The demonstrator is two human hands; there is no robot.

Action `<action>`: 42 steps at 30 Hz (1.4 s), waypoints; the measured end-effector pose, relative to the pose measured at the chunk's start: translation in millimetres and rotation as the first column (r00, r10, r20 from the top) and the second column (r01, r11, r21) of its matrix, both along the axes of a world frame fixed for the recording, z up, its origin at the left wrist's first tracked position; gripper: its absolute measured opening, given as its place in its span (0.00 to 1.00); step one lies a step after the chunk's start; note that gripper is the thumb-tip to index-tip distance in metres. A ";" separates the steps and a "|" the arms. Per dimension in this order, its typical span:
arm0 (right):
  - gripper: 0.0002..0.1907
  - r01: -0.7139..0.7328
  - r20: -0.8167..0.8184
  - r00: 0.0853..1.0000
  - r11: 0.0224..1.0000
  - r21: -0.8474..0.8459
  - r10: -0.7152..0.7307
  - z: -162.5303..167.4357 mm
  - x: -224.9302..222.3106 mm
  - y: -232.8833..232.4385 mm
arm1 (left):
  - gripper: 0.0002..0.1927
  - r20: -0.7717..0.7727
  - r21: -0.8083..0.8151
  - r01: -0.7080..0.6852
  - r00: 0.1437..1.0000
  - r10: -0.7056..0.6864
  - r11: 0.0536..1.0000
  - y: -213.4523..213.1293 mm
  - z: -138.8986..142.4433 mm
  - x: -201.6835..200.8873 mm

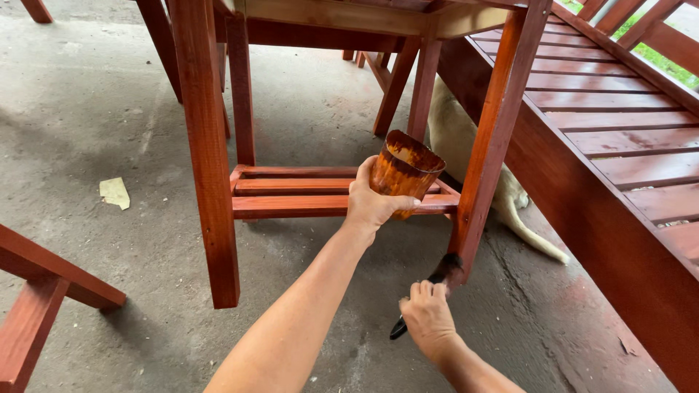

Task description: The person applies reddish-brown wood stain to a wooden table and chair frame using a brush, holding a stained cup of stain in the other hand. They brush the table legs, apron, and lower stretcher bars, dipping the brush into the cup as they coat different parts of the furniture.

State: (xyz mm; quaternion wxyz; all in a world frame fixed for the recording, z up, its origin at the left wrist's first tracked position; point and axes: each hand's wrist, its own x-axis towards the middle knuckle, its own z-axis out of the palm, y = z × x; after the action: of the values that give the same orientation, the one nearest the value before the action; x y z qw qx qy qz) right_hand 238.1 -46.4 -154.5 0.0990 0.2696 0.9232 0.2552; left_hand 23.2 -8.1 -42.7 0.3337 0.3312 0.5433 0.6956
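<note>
Red-brown stain coats the table leg [489,145] where our brush [437,280] makes contact, bristles pressed against the leg's lower end near the concrete floor [87,131]. Our right hand [428,320] is closed around the brush handle. Our left hand [373,202] grips a stained cup [404,171], held tilted just in front of the table's lower slats [291,191]. A pale dog [466,145] lies behind the leg, beside the bench [619,145].

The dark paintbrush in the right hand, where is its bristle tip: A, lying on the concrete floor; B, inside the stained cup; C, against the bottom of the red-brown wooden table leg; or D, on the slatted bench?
C: the right hand presses the dark paintbrush against the foot of the red-brown wooden table leg, while the left hand holds the stained cup apart.
</note>
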 end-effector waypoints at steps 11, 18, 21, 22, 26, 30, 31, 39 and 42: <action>0.12 0.118 -0.439 0.855 0.928 -0.353 -0.276 97.7 -20.2 4.1 | 0.61 -0.056 0.018 0.020 0.998 -0.019 1.000 3.5 -8.4 -2.6; 0.15 -0.161 -0.688 0.526 0.735 -0.659 -0.501 223.1 -4.4 37.9 | 0.65 -0.043 0.169 0.084 0.996 -0.077 0.982 8.6 -27.9 -4.4; 0.17 -0.256 -0.726 0.518 0.728 -0.636 -0.452 262.5 2.9 41.6 | 0.63 -0.074 0.103 0.067 0.995 -0.059 0.992 7.5 -30.7 -4.8; 0.15 -0.286 -0.725 0.487 0.696 -0.659 -0.486 272.6 3.7 42.5 | 0.62 -0.077 0.137 0.098 0.993 -0.088 0.986 6.5 -31.1 -6.4; 0.11 -0.287 -0.708 0.487 0.671 -0.683 -0.512 301.9 4.4 42.0 | 0.60 -0.034 0.249 0.218 0.976 -0.217 0.944 2.7 -31.9 -12.3; 0.10 -0.346 -0.731 0.484 0.662 -0.665 -0.481 317.8 9.8 33.1 | 0.64 -0.063 0.349 0.249 0.968 -0.243 0.903 -0.1 -29.2 -18.1; 0.09 -0.392 -0.751 0.451 0.649 -0.652 -0.482 319.5 10.4 31.8 | 0.64 -0.122 0.309 0.265 0.963 -0.238 0.913 -1.8 -27.7 -20.5; 0.11 -0.466 -0.724 0.549 0.567 -0.679 -0.417 294.3 -22.1 48.2 | 0.62 -0.287 0.184 0.363 0.909 -0.303 0.914 -14.0 -4.3 -13.2; 0.08 -0.393 -0.676 0.600 0.578 -0.715 -0.428 281.8 -31.9 48.4 | 0.64 -0.404 0.189 0.328 0.885 -0.231 0.926 -16.7 3.6 -12.5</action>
State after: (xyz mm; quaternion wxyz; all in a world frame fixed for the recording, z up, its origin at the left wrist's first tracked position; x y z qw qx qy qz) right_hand 206.2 2.0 127.3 -0.2102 0.2863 0.8669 -0.3497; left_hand 10.7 -24.8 -39.1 0.2763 0.5728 0.4502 0.6269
